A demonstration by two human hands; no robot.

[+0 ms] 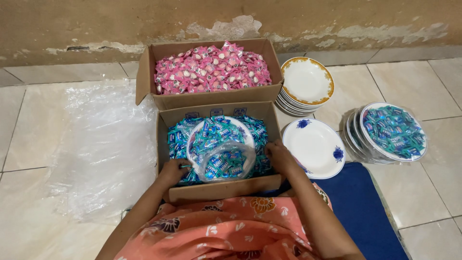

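Both hands — left hand and right hand — were apart, gripping a clear bag over the candy-heaped plate in the box — bagging seemingly underway, needing an even pull next.

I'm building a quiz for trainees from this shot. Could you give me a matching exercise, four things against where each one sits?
Things:
1. pink sweets
2. gold-rimmed plates
3. plate with blue flowers
4. left hand

Places:
A. empty, on the floor right of the near box
B. at the near box's left side, in the blue sweets
C. in the far box
D. stacked right of the far box

Pairs: 1-C, 2-D, 3-A, 4-B
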